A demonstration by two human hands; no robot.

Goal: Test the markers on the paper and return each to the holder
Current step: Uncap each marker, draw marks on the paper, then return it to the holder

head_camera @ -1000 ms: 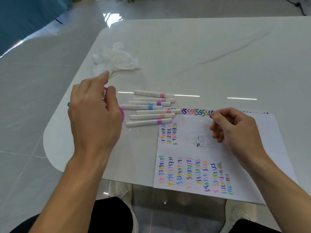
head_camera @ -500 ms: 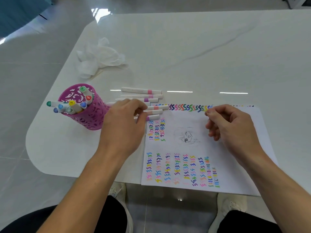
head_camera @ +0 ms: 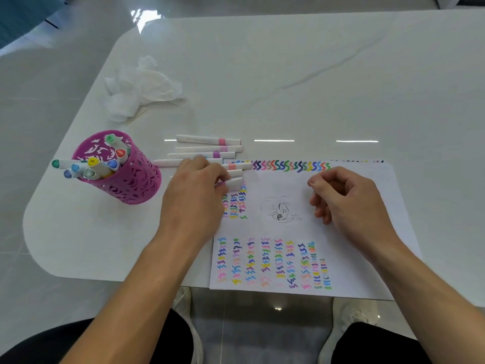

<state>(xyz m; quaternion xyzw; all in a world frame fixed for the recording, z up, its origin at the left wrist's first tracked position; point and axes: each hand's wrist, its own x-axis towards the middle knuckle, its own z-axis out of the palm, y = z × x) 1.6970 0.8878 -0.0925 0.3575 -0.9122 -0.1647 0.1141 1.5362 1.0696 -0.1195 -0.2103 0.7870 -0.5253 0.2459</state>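
The left hand [head_camera: 194, 195] hides most of the nearest marker [head_camera: 235, 183], only its cap end showing at 3 o'clock. Whether the curled right hand [head_camera: 349, 203] holds anything cannot be told. Both forearms [head_camera: 126, 298] run off the bottom edge.
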